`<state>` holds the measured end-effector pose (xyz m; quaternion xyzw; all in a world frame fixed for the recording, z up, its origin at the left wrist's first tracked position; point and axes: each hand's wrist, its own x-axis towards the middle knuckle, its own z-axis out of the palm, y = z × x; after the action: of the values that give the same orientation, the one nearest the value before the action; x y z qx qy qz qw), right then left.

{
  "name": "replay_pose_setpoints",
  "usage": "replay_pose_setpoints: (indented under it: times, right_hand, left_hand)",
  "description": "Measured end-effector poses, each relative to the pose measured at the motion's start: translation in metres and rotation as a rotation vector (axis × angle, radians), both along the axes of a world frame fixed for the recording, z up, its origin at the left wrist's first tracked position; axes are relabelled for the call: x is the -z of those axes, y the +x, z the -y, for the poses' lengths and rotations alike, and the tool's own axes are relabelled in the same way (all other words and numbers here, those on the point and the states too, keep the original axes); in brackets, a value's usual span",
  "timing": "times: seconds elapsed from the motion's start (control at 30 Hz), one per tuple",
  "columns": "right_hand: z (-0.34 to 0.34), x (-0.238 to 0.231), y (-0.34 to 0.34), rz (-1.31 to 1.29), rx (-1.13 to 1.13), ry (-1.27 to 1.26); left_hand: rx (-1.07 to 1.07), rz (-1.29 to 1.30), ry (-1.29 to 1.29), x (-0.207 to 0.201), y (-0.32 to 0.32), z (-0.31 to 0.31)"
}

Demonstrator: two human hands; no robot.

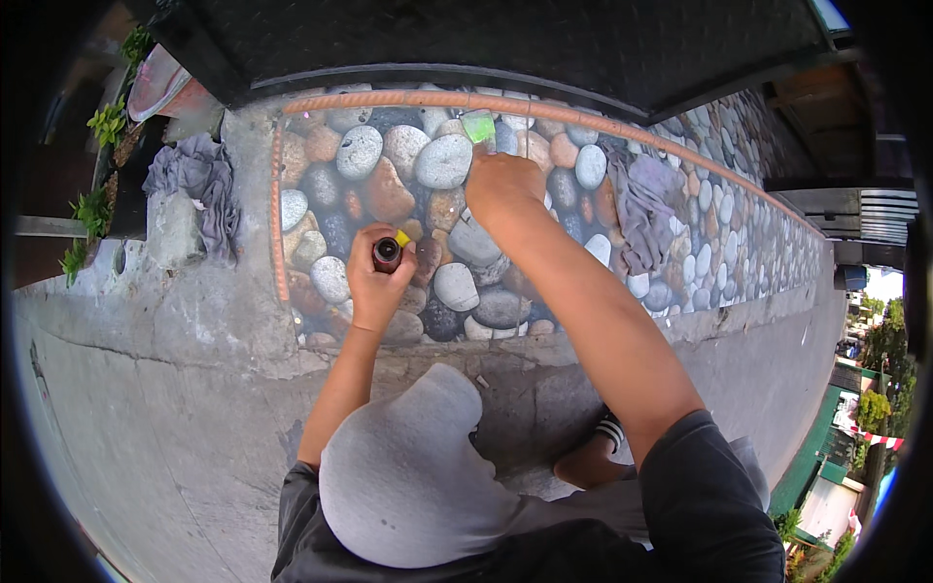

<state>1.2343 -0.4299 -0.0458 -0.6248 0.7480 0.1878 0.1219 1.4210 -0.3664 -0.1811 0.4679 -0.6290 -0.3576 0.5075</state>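
My left hand [373, 288] is closed around a small dark round bottle [387, 255], its open top facing up. A bit of yellow [401, 238] shows at the bottle's far right side; its kind is unclear. Farther off and to the right, my right hand [504, 188] is lowered to the floor with its fingers drawn together. At its fingertips is a small, flat, bright green piece [477, 125], whose kind I cannot make out. Under both hands lies a pebble-patterned floor [501, 307] of grey, white and brown stones.
An orange-brown raised strip [389, 98] borders the pebble floor, with a black gate [505, 49] behind. On the floor to the right lies a crumpled grey cloth [646, 209]. Another cloth [199, 175] drapes a concrete block [175, 229] at left, near plants and a bucket [160, 83].
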Motion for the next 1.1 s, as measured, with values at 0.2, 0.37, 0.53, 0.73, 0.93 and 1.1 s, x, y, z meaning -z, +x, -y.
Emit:
replay_pose_setpoints:
  times: [0.2, 0.37, 0.53, 0.73, 0.93, 1.1]
  right_hand:
    - [-0.002, 0.013, 0.002, -0.097, -0.057, -0.012]
    - [-0.008, 0.013, 0.001, -0.151, -0.123, -0.004]
    - [-0.005, 0.006, 0.009, -0.156, -0.148, 0.020]
    - [0.005, 0.004, 0.000, -0.048, -0.028, 0.002]
    - [-0.035, 0.020, 0.003, 0.081, -0.022, -0.055]
    - [-0.055, 0.029, 0.004, 0.282, -0.006, -0.138]
  left_hand:
    - [0.010, -0.018, 0.043, -0.006, -0.004, 0.000]
    - [0.008, -0.004, 0.036, -0.007, -0.003, 0.000]
    - [0.001, -0.025, 0.036, -0.003, -0.003, 0.001]
    - [-0.034, -0.003, -0.019, -0.009, -0.007, 0.002]
    - [-0.031, -0.027, -0.043, -0.008, -0.003, 0.001]
    - [-0.033, -0.024, -0.043, -0.006, -0.003, -0.001]
